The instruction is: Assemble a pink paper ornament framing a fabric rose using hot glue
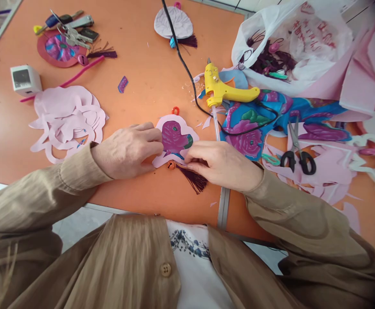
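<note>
Tassel [194, 179] strands, dark and fanned out, lie nearest the body on the orange tabletop [136, 193], beside an orange bell [171, 165] at the lower edge of a pink scalloped piece [187, 125]. That piece rests flat between the two hands, which are apart from each other. The right hand [226, 163] pinches its lower right edge between thumb and fingers; the left hand [128, 150] has bent fingers against the left edge, though whether they grip it I cannot tell. As for progress, a purple flower patch [173, 135] already sits on the pink backing, and a red loop [175, 110] shows at the top, so the piece looks close to whole. Whether every layer is stuck down, or the edge still wants trimming, is hidden.

Beyond, to the right, lie black-handled scissors [308, 165], floral cloth [239, 141] and a yellow glue gun [219, 88]; pink cutouts [57, 101] overlap at left. Farther off are a round charm [61, 49] under some keys [74, 36], and a pale charm [173, 21]. The white plastic bag [342, 38] carries red lettering, too creased to read; no brand is legible anywhere.
</note>
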`<act>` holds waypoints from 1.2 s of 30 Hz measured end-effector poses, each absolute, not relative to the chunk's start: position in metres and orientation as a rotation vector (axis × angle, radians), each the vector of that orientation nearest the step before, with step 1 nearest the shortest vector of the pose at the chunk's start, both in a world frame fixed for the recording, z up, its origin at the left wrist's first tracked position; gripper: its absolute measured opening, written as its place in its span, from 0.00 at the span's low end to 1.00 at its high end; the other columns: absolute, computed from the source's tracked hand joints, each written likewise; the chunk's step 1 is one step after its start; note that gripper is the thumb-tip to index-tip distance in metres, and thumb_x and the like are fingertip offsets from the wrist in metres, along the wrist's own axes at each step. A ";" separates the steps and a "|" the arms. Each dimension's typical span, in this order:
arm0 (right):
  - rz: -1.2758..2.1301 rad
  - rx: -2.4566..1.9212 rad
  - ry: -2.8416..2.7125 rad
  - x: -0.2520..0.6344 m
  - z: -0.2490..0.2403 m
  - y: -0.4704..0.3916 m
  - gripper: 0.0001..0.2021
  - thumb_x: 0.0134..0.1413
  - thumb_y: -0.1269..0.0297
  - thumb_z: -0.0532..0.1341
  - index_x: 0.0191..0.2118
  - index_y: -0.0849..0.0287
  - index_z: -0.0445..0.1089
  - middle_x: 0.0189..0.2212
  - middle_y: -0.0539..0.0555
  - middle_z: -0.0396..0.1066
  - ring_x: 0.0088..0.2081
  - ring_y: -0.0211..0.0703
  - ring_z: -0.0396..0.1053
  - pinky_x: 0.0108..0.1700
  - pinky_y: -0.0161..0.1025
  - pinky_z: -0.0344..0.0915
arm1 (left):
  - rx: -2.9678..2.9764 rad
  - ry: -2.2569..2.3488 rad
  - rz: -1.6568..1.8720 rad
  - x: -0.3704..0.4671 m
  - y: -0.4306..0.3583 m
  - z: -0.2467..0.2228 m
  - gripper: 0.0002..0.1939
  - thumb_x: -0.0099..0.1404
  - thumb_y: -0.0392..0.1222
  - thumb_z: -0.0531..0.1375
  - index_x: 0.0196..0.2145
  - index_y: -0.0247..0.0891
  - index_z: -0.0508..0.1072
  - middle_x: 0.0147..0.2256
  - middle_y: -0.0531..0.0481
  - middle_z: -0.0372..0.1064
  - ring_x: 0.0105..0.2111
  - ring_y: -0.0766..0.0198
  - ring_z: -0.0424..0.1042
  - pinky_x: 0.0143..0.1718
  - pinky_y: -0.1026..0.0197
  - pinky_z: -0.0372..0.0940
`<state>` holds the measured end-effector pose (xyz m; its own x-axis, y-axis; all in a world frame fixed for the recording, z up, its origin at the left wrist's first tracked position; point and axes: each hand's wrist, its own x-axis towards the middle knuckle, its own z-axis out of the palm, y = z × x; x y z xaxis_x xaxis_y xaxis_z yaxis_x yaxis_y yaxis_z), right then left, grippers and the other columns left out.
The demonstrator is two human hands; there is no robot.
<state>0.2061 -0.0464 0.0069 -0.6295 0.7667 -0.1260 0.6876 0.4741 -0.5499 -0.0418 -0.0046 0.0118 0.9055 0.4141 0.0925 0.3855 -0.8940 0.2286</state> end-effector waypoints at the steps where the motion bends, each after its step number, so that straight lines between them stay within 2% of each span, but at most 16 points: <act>1: 0.864 -1.280 -2.577 0.206 0.007 -0.046 0.08 0.63 0.67 0.59 0.31 0.59 0.69 0.32 0.53 0.72 0.36 0.42 0.70 0.39 0.39 0.60 | 2.860 0.596 0.217 -0.042 -0.005 0.012 0.08 0.67 0.42 0.57 0.33 0.37 0.72 0.36 0.45 0.71 0.37 0.57 0.68 0.38 0.57 0.65; 7: 0.874 -1.297 -2.589 0.204 0.008 -0.046 0.08 0.63 0.67 0.59 0.31 0.59 0.69 0.31 0.53 0.72 0.36 0.42 0.69 0.38 0.39 0.60 | 2.884 0.612 0.215 -0.039 -0.007 0.011 0.07 0.63 0.42 0.61 0.31 0.37 0.71 0.34 0.46 0.70 0.35 0.59 0.66 0.35 0.58 0.64; 13: 0.873 -1.280 -2.572 0.205 0.008 -0.047 0.09 0.63 0.67 0.58 0.31 0.58 0.69 0.31 0.53 0.72 0.36 0.42 0.70 0.39 0.39 0.61 | 2.908 0.598 0.291 -0.039 -0.008 0.008 0.07 0.66 0.38 0.56 0.31 0.37 0.71 0.33 0.46 0.70 0.33 0.61 0.66 0.34 0.59 0.61; 16: 0.864 -1.278 -2.539 0.206 0.008 -0.047 0.07 0.63 0.67 0.58 0.32 0.58 0.71 0.33 0.54 0.73 0.37 0.43 0.71 0.39 0.39 0.62 | 2.884 0.605 0.277 -0.038 -0.009 0.009 0.06 0.65 0.42 0.59 0.34 0.37 0.72 0.35 0.46 0.71 0.34 0.60 0.67 0.35 0.59 0.63; 20: 0.823 -1.298 -2.493 0.207 0.008 -0.047 0.07 0.61 0.71 0.58 0.37 0.58 0.73 0.36 0.55 0.75 0.39 0.44 0.72 0.40 0.40 0.64 | 2.850 0.627 0.305 -0.037 -0.008 0.007 0.13 0.66 0.49 0.60 0.41 0.37 0.74 0.37 0.45 0.71 0.37 0.57 0.69 0.36 0.58 0.64; 29: 0.871 -1.292 -2.551 0.207 0.006 -0.047 0.09 0.61 0.72 0.57 0.37 0.59 0.75 0.38 0.57 0.75 0.41 0.45 0.73 0.43 0.41 0.65 | 2.874 0.618 0.302 -0.036 -0.009 0.003 0.09 0.67 0.43 0.59 0.31 0.36 0.73 0.34 0.45 0.71 0.36 0.59 0.69 0.33 0.60 0.62; 36: 0.925 -1.309 -2.515 0.208 0.007 -0.046 0.07 0.59 0.72 0.59 0.38 0.59 0.74 0.38 0.56 0.75 0.41 0.45 0.73 0.42 0.40 0.64 | 2.853 0.627 0.307 -0.035 -0.010 0.003 0.14 0.70 0.43 0.56 0.29 0.37 0.73 0.33 0.45 0.72 0.35 0.58 0.69 0.35 0.58 0.65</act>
<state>0.2081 -0.0458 0.0066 -0.6044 0.7849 -0.1365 0.6863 0.4260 -0.5895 -0.0350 -0.0095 0.0032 0.8883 0.4316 0.1573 0.3892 -0.8890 0.2411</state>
